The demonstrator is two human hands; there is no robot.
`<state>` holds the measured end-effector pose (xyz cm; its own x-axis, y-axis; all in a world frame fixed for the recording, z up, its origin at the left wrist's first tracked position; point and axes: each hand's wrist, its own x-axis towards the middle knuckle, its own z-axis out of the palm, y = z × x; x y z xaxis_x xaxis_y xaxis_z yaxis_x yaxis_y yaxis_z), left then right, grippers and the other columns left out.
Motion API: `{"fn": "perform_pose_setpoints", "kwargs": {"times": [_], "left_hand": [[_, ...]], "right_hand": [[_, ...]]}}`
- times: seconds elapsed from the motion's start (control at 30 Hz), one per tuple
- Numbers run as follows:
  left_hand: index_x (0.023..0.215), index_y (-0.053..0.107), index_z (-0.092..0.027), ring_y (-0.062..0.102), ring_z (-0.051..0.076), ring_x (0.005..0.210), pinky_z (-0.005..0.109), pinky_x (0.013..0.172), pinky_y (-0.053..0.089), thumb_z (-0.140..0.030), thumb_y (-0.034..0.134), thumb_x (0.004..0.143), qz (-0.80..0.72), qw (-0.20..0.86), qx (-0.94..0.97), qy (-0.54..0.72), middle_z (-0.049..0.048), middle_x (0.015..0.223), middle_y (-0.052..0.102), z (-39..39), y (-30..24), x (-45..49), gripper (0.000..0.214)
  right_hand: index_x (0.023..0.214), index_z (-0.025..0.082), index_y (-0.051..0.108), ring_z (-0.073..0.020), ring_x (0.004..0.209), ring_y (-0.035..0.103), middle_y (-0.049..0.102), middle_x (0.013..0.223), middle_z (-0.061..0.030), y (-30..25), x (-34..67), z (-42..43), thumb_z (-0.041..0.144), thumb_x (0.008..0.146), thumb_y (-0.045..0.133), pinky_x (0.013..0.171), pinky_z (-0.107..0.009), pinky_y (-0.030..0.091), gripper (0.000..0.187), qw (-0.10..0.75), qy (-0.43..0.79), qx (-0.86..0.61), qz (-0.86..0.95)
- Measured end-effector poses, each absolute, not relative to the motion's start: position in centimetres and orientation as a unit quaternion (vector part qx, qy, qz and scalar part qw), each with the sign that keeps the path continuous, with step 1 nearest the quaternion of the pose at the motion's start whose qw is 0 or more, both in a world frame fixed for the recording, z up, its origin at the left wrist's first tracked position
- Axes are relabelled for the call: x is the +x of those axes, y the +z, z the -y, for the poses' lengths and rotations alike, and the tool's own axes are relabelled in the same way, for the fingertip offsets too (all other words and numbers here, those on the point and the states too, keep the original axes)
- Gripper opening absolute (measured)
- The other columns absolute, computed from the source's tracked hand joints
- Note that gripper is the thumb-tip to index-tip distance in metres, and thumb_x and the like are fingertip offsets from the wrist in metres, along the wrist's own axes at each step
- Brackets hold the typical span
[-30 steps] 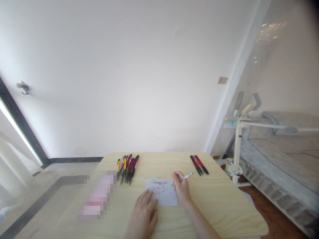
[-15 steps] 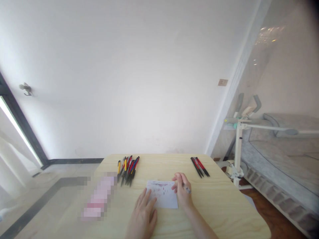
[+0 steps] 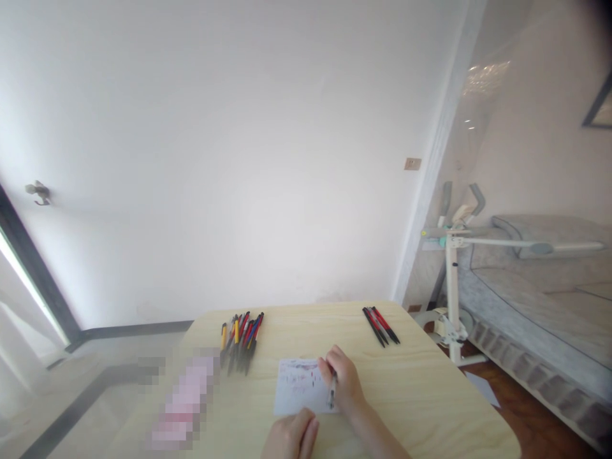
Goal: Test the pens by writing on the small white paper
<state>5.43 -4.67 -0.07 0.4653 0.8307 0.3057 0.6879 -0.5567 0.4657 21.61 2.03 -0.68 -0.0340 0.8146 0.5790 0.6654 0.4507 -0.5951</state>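
Observation:
My right hand (image 3: 343,382) grips a pen (image 3: 331,391) with its tip down on a small white paper (image 3: 296,387) that carries red and dark marks. The paper lies on the light wooden table (image 3: 430,395) near its front middle. My left hand (image 3: 291,437) rests flat at the paper's near edge, holding nothing, and is partly cut off by the bottom of the view. A bunch of several red, yellow, blue and black pens (image 3: 240,335) lies at the back left. A smaller group of black and red pens (image 3: 380,326) lies at the back right.
A blurred pink patch (image 3: 184,405) covers something on the table's left side. A white wall stands behind the table. To the right are a white metal stand (image 3: 452,287) and a grey bed (image 3: 540,293). A dark door frame runs along the left.
My right hand turned the pen from pointing away to tip-down and moved onto the paper. My left hand slid back toward me. The view tilted up slightly.

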Motion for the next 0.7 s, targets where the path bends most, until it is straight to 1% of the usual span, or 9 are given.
{"fn": "perform_pose_setpoints", "kwargs": {"times": [0.13, 0.3, 0.47, 0.6, 0.7], "left_hand": [[0.074, 0.052, -0.021, 0.062, 0.015, 0.058, 0.020, 0.053, 0.041, -0.022, 0.034, 0.087, -0.437, 0.159, 0.853, 0.235, 0.0023, 0.064, 0.066, 4.4, -0.8, 7.0, 0.022], [0.073, 0.049, -0.021, 0.061, 0.015, 0.057, 0.020, 0.051, 0.038, -0.021, 0.032, 0.087, -0.445, 0.167, 0.849, 0.231, 0.0027, 0.063, 0.065, 4.5, -1.2, 7.4, 0.023], [0.071, 0.049, -0.021, 0.060, 0.015, 0.058, 0.020, 0.053, 0.038, -0.023, 0.032, 0.087, -0.432, 0.195, 0.851, 0.227, 0.0028, 0.064, 0.065, 4.9, -0.7, 7.0, 0.023], [0.070, 0.049, -0.020, 0.059, 0.014, 0.057, 0.020, 0.052, 0.037, -0.025, 0.029, 0.088, -0.431, 0.212, 0.848, 0.226, 0.0027, 0.063, 0.064, 5.0, -0.6, 6.9, 0.028], [0.070, 0.050, -0.020, 0.059, 0.014, 0.057, 0.020, 0.052, 0.037, -0.025, 0.029, 0.089, -0.432, 0.213, 0.846, 0.228, 0.0025, 0.063, 0.064, 4.9, -0.7, 6.9, 0.028]], "right_hand": [[0.056, 0.018, 0.043, -0.0096, 0.057, 0.043, 0.044, 0.064, 0.0015, -0.3, 21.4, -1.6, 0.029, 0.085, 0.042, 0.054, -0.022, 0.030, 0.032, 0.430, 0.063, -0.521, 0.735], [0.054, 0.018, 0.043, -0.0085, 0.055, 0.042, 0.044, 0.063, 0.0021, 0.2, 21.2, -1.2, 0.023, 0.080, 0.046, 0.051, -0.022, 0.027, 0.027, 0.384, 0.052, -0.510, 0.768], [0.054, 0.017, 0.045, -0.0081, 0.054, 0.041, 0.043, 0.063, 0.0023, 0.2, 21.2, -1.0, 0.015, 0.077, 0.045, 0.050, -0.021, 0.025, 0.024, 0.372, 0.040, -0.504, 0.779], [0.054, 0.017, 0.045, -0.0079, 0.053, 0.041, 0.043, 0.063, 0.0023, 0.1, 21.2, -1.0, 0.012, 0.076, 0.045, 0.049, -0.022, 0.024, 0.023, 0.372, 0.028, -0.507, 0.777], [0.053, 0.017, 0.045, -0.0080, 0.053, 0.041, 0.043, 0.063, 0.0024, 0.0, 21.1, -1.0, 0.012, 0.075, 0.045, 0.049, -0.022, 0.024, 0.022, 0.369, 0.023, -0.508, 0.778]]}}
